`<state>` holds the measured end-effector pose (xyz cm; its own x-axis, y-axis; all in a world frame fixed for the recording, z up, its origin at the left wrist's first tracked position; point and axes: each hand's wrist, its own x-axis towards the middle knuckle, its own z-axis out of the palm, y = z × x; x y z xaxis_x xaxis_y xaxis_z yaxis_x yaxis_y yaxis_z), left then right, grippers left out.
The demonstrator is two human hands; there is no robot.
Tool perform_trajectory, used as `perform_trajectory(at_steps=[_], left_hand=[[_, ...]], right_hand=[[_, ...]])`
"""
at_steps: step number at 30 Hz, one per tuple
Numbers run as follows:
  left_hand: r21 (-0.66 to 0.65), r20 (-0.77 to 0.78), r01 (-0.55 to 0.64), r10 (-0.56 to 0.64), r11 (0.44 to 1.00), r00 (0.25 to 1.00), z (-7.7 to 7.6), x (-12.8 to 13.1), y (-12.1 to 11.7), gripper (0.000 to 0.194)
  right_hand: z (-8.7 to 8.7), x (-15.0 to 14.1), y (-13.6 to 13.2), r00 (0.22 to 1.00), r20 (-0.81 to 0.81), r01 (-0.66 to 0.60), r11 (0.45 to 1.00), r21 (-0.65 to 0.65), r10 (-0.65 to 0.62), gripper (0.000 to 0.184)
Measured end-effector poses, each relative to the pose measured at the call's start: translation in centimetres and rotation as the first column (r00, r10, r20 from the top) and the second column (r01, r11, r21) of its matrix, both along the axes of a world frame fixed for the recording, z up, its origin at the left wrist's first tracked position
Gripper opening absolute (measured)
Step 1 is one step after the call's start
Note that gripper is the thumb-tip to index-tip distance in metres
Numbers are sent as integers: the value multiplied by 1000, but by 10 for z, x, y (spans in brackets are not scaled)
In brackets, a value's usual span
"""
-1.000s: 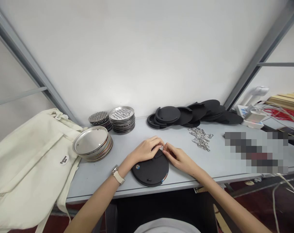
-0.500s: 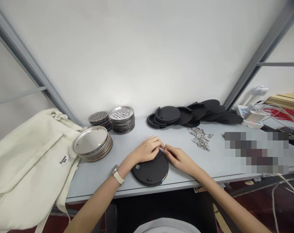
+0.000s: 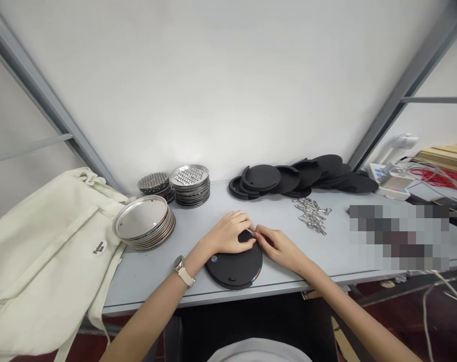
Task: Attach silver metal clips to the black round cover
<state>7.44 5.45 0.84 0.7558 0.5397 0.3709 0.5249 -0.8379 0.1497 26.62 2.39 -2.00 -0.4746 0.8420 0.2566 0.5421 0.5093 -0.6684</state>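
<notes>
A round black disc (image 3: 236,265) with a small coloured sticker lies at the table's near edge. My left hand (image 3: 226,235) rests curled on the disc's far rim, fingers pressed down on it. My right hand (image 3: 277,246) pinches a small metal clip (image 3: 250,232) at that rim, right against my left fingertips. A watch sits on my left wrist (image 3: 184,271).
A stack of silver metal plates (image 3: 144,229) and two stacks of perforated grater discs (image 3: 189,185) stand at the back left. A row of black discs (image 3: 303,176) and a pile of metal clips (image 3: 311,214) lie at the back right. A cream cloth bag (image 3: 43,261) hangs off the left edge.
My hands have drawn slightly closer together on the disc's far rim, and the metal clip sits lower against it. The disc has barely moved.
</notes>
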Motion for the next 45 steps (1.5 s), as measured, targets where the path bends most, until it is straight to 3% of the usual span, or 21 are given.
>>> perform_trajectory(at_steps=[13,32,45], left_hand=[[-19,21,-16,16,1000,1000,0,0,1,14],[-92,47,64,-60,994,997,2,0,2,10],[-51,34,58,-56,997,998,1,0,1,9]], right_hand=[[-2,0,0,999,42,8,1000,29,-9,20],[-1,0,-1,998,60,4,999,37,-7,17],[-2,-1,1,993,118,17,998,53,-23,21]])
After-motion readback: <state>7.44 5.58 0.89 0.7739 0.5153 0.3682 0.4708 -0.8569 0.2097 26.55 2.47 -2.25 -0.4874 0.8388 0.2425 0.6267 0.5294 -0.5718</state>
